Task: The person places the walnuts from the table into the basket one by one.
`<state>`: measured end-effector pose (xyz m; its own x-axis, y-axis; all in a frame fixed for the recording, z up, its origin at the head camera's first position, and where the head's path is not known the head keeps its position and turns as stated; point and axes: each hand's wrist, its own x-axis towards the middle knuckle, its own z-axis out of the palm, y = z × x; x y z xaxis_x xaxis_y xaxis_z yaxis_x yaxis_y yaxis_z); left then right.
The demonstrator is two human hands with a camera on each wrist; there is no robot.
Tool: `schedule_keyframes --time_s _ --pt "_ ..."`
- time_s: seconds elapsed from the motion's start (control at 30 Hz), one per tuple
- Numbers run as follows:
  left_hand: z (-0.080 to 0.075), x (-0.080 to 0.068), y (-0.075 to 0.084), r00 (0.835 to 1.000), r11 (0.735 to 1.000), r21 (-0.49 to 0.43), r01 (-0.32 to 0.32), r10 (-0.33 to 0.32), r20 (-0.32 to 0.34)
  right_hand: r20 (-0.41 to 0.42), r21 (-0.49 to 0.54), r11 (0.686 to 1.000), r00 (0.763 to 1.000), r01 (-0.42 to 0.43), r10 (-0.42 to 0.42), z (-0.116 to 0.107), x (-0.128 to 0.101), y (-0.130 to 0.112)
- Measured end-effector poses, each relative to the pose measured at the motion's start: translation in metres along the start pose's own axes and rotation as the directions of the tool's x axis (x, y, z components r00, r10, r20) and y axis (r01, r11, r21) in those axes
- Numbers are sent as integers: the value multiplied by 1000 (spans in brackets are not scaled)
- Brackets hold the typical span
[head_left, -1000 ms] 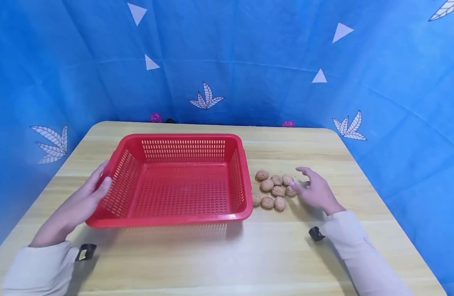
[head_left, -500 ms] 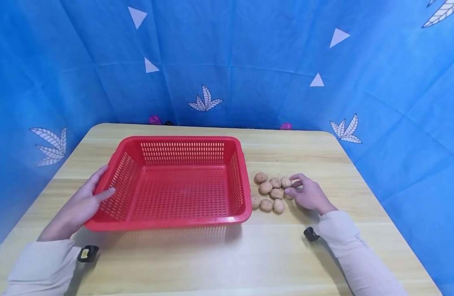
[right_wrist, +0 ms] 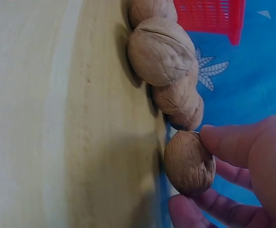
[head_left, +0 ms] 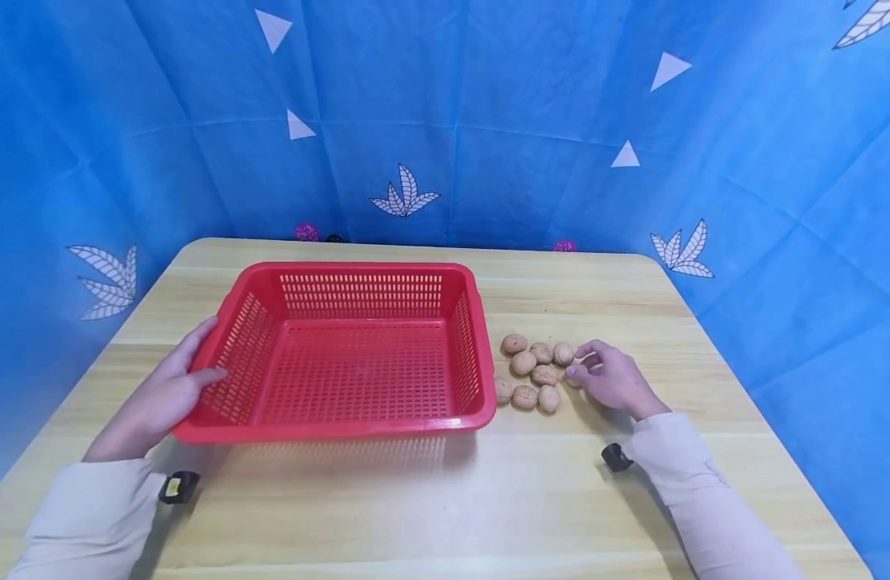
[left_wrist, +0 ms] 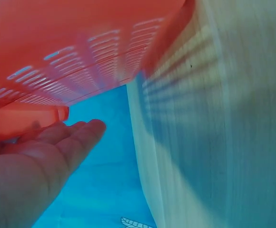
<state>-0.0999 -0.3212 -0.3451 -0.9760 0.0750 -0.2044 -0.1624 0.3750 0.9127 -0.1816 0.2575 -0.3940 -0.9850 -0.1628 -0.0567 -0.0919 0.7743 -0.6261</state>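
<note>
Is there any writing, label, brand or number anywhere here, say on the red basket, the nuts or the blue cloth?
No readable text in any view.
Red basket: plain slotted plastic, no label visible.
Walnuts: bare shells.
Blue cloth: only white triangles and leaf shapes, no letters.
Small black clip by the left sleeve: a yellowish spot, too small to read.

A second ago the right hand [head_left: 613, 380] hovered with spread fingers over the right edge of the walnuts [head_left: 535, 375]. It has since dropped and curled in, and its thumb and fingers now pinch the rightmost walnut [right_wrist: 189, 163], which seems lifted just clear of the table [head_left: 546, 483]. The left hand [head_left: 162, 395] has shifted slightly on the left rim of the basket [head_left: 346, 435]; its thumb now lies over the rim.
</note>
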Motion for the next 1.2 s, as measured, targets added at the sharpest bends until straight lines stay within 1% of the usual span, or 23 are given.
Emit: schedule_keyframes --time_s 0.2,0.3,0.43,0.53,0.77,0.87,1.0,1.1,1.2 --pt "-1 2 -1 1000 999 37 -4 5 -12 -17 35 999 1000 5 -5 -6 2 -2" --pt "-3 2 -1 1000 1000 18 1 -1 -11 -5 36 999 1000 3 -3 -9 4 -3" --pt "-5 3 -1 1000 1000 -18 -12 11 -9 5 46 999 1000 6 -6 -15 8 -5" --pt "-4 4 -2 1000 1000 -21 -18 18 -6 9 74 997 1000 27 -27 -18 10 -7" --pt "-6 5 -2 1000 999 -34 0 0 3 28 150 987 998 50 -55 -26 16 -20" --pt "-7 7 -2 1000 1000 -21 -8 7 -8 38 173 983 996 67 -75 -31 21 -28" --pt "-7 9 -2 1000 1000 6 -17 17 -25 30 173 981 995 86 -92 -36 27 -35" --pt "-7 10 -3 1000 1000 18 -8 8 -27 30 174 981 995 88 -95 -37 30 -39" --pt "-6 10 -4 1000 999 32 7 -6 -25 51 190 979 995 78 -89 -37 32 -43"
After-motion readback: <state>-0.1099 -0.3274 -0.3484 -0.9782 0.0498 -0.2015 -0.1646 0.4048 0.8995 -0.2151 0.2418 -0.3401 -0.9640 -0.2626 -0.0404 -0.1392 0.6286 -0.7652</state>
